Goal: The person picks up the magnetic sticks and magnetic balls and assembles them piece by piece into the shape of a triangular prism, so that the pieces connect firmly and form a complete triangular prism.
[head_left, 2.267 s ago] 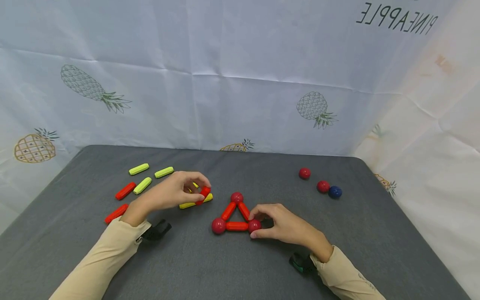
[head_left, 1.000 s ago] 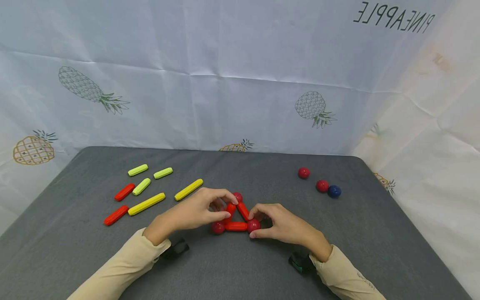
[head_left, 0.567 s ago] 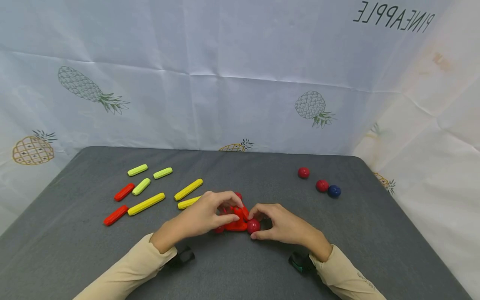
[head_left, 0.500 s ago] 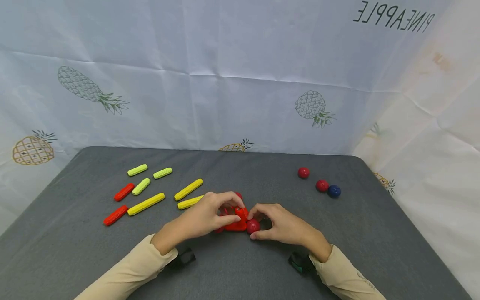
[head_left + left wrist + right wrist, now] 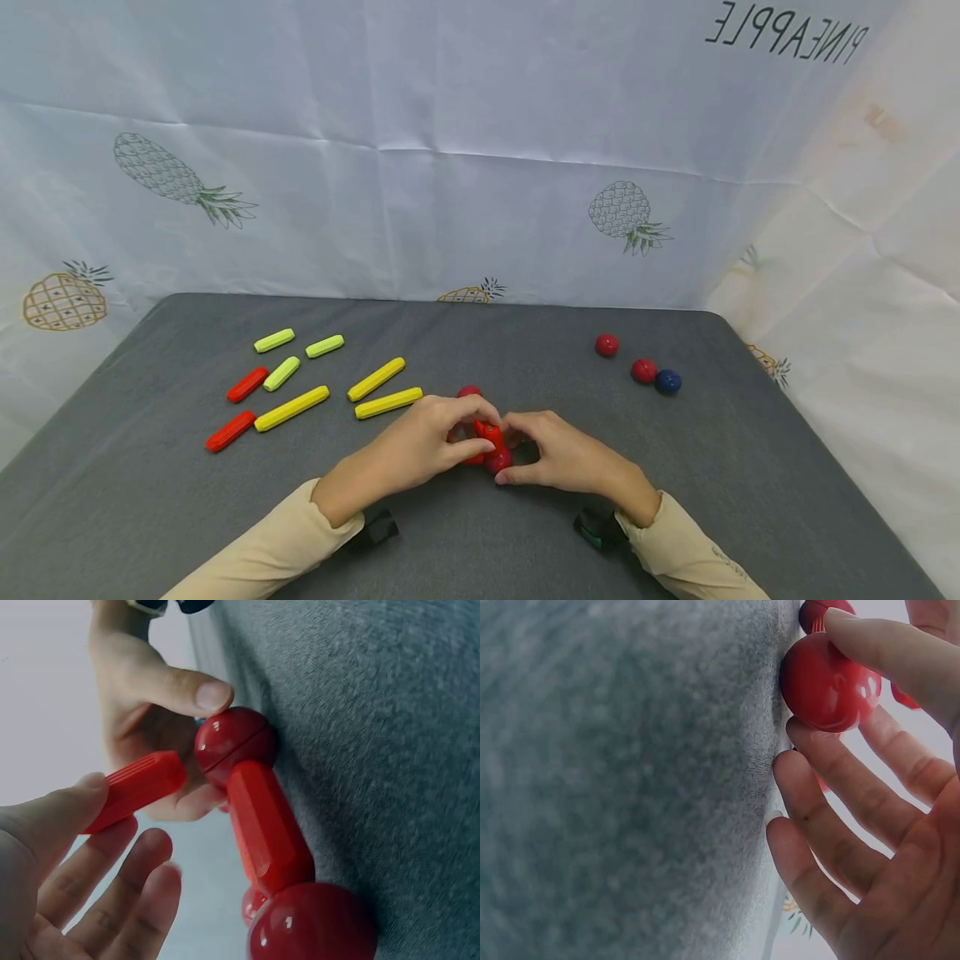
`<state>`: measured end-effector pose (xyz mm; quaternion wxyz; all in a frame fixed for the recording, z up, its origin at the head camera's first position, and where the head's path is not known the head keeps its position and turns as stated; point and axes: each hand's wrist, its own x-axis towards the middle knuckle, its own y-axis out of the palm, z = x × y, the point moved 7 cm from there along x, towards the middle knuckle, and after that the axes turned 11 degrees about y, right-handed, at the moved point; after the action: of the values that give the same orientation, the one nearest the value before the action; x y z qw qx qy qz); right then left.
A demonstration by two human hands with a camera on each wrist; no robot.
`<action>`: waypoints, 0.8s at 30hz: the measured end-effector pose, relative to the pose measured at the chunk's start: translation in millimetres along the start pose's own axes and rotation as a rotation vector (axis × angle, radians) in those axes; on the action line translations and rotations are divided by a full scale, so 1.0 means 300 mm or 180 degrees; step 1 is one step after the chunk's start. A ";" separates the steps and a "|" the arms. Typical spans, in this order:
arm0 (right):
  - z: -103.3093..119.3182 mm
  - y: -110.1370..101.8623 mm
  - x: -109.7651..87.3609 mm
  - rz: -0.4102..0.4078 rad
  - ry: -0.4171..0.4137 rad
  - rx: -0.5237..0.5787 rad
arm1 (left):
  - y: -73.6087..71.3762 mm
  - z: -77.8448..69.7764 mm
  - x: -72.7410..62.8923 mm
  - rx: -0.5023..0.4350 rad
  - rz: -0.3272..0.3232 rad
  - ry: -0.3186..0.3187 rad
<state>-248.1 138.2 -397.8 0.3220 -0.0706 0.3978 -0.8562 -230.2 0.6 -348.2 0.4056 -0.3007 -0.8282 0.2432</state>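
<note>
My left hand (image 5: pixel 427 437) pinches a ribbed red rod (image 5: pixel 142 787) between thumb and fingers. In the left wrist view the rod's free end points at a glossy red ball (image 5: pixel 236 742), a small gap apart. My right hand (image 5: pixel 573 458) grips that ball, thumb on one side and fingers on the other, as the right wrist view shows at the ball (image 5: pixel 829 682). The ball is a corner of a triangle of red rods and balls lying on the table. A joined red rod (image 5: pixel 270 825) runs from it to another red ball (image 5: pixel 315 926). My left hand covers much of the triangle in the head view.
On the grey table (image 5: pixel 450 542), several yellow rods, such as one long rod (image 5: pixel 292 408), lie at the left beside two loose red rods (image 5: pixel 231 431). Two red balls (image 5: pixel 607 345) and a blue ball (image 5: pixel 668 382) sit at the back right. A pineapple-print cloth (image 5: pixel 480 167) hangs behind.
My left hand has brought the red rod from the yellow rods over the triangle to the ball at my right hand. The held corner has shifted slightly left and nearer.
</note>
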 end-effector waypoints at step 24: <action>0.014 -0.002 -0.005 -0.0054 -0.0078 -0.0054 | 0.025 -0.003 -0.010 0.0427 -0.0218 0.0040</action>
<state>-245.7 136.8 -394.2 0.3190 -0.0871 0.4004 -0.8546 -225.7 3.9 -354.2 0.4381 -0.2460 -0.8172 0.2823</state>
